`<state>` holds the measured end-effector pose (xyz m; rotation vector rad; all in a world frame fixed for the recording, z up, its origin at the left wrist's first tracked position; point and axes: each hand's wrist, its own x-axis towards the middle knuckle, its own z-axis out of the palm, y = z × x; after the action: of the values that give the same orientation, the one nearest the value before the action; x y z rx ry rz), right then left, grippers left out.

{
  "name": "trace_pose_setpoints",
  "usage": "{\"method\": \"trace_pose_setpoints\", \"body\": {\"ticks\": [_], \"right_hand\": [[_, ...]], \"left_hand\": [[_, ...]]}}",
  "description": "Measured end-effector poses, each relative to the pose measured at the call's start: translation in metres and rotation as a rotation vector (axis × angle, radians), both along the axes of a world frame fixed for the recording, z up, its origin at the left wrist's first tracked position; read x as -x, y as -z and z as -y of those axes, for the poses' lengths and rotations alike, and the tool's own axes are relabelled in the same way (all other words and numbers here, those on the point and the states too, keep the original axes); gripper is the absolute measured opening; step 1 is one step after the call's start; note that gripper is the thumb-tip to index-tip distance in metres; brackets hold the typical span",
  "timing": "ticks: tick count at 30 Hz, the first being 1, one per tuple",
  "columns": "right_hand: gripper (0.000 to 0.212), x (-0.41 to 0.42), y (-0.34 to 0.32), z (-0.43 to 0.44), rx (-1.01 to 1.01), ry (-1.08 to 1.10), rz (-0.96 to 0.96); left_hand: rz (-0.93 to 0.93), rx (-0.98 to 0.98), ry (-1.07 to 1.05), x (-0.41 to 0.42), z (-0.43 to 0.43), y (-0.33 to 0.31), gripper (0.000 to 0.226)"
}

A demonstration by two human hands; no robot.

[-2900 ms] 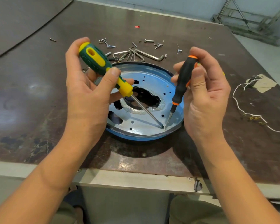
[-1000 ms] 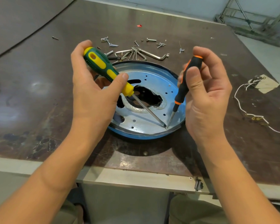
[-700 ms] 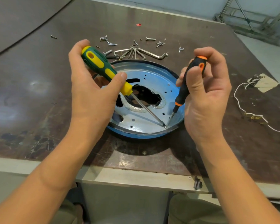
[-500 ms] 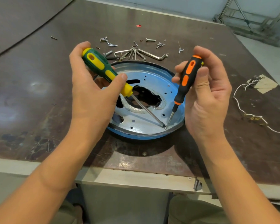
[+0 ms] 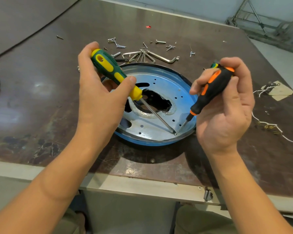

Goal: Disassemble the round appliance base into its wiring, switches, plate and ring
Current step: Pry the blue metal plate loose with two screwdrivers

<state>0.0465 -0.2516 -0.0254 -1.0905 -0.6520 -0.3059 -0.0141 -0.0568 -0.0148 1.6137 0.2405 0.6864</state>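
Observation:
A round appliance base lies on the brown table: a silvery perforated plate with a ragged central hole, seated in a blue ring. My left hand grips a green-and-yellow screwdriver. My right hand holds a black-and-orange screwdriver. Both tips meet at one spot on the plate's near right edge, just inside the ring. White wiring lies loose on the table to the right.
Several loose screws and a set of hex keys lie behind the base. A paper scrap with a small part sits at the right. The table's front edge runs just below my forearms.
My right hand has turned the black-and-orange screwdriver in its fingers and shifted its grip. The left hand and its screwdriver stay almost still, and both tips remain at the same spot.

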Motion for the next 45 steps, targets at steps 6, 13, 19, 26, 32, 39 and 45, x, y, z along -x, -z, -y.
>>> {"method": "trace_pose_setpoints", "body": {"ticks": [6,13,19,26,32,39,45], "right_hand": [[0.032,0.0015,-0.0055,-0.0050,0.069,0.059,0.014],[0.030,0.0020,-0.0017,-0.0040,0.081,0.068,0.040],[0.037,0.0048,-0.0025,-0.0083,0.316,0.185,0.198],[0.039,0.0021,-0.0015,-0.0084,0.218,0.098,0.091],[0.028,-0.0008,-0.0015,-0.0048,0.167,0.059,0.170],[0.021,-0.0019,0.0000,-0.0050,0.152,0.209,0.164],[0.030,0.0004,0.0018,-0.0036,0.128,0.134,0.097]], "left_hand": [[0.001,0.011,0.008,0.0001,-0.0002,0.0002,0.069],[-0.005,-0.016,-0.010,0.0009,0.0006,0.0009,0.072],[0.002,-0.017,-0.019,0.0009,0.0009,0.0011,0.074],[0.009,-0.010,-0.006,0.0004,-0.0007,0.0020,0.071],[0.008,-0.012,-0.004,0.0001,-0.0002,0.0023,0.071],[0.003,-0.014,-0.007,0.0005,0.0000,0.0020,0.070],[-0.024,-0.013,-0.015,-0.0014,-0.0027,0.0035,0.072]]}}
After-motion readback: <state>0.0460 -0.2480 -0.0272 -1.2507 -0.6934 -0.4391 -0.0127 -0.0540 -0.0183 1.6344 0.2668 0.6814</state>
